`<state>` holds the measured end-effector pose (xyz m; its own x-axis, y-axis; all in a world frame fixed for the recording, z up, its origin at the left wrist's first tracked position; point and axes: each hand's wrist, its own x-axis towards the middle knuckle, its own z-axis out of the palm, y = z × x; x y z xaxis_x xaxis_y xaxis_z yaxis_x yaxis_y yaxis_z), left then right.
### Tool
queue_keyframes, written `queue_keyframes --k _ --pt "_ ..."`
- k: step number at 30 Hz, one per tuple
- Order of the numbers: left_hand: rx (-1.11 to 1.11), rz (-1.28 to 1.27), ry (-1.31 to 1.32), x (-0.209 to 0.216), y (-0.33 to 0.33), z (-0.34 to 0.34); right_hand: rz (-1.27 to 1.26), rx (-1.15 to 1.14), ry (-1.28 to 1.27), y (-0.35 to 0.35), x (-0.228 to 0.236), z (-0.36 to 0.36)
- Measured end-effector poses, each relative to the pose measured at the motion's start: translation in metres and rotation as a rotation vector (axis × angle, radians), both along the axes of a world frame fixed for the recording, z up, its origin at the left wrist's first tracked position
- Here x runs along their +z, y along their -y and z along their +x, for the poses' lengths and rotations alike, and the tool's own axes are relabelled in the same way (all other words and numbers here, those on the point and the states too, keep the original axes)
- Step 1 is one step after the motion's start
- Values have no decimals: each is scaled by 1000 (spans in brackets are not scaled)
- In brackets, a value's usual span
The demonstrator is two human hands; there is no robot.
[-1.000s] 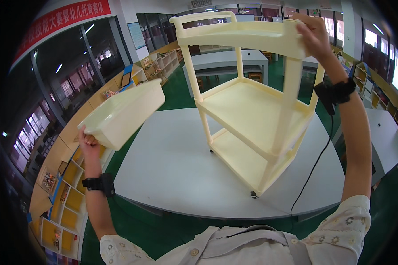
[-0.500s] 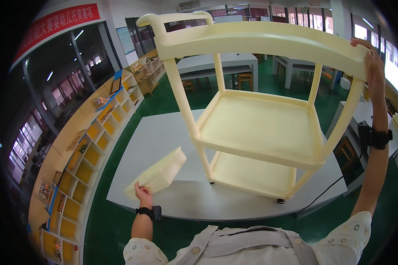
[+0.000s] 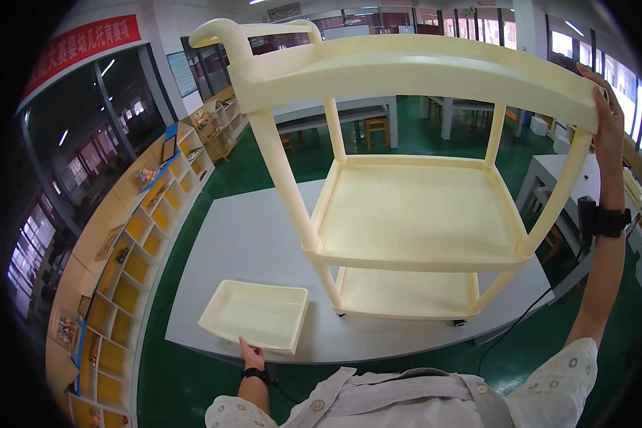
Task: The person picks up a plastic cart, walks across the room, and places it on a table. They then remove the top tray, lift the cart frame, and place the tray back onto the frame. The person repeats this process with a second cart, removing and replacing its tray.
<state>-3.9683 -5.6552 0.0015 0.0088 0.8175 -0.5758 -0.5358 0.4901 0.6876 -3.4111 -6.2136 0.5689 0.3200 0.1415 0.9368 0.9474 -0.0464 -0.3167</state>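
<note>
1. Resting flat on the grey table, the cream tray lies to the left of the cart, near the table's front edge, its long side running roughly along that edge and its open side up.
2. The left hand meets the tray's near rim from below the table edge; its fingers curl at the rim, though whether they grip it or only touch it cannot be told.
3. The right hand reaches high, to the right end of the cart's top shelf, fingers laid against and wrapped over that corner.
4. The left hand is by far the nearer one to the tray; the right hand is well apart from it, on the cart's far side.
5. The cart stands on the table with three shelves and a curved handle at its upper left.
6. Left of the cart, beyond the table, yellow cubby shelves line a green floor; behind the cart stand more tables and windows.
</note>
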Motion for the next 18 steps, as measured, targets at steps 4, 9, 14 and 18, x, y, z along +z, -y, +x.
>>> queue_keyframes --k 4,9,14,18 --pt "2 -13 -41 -57 -1 -7 84 -73 12 -16 -2 -15" --pt "-72 -162 -269 -100 -47 -45 360 -143 -246 7 -39 -11" --pt "-195 479 334 129 -57 41 -20 545 -648 14 -63 -21" --pt "-477 1181 173 375 12 119 -24 724 -576 -19 -68 -25"
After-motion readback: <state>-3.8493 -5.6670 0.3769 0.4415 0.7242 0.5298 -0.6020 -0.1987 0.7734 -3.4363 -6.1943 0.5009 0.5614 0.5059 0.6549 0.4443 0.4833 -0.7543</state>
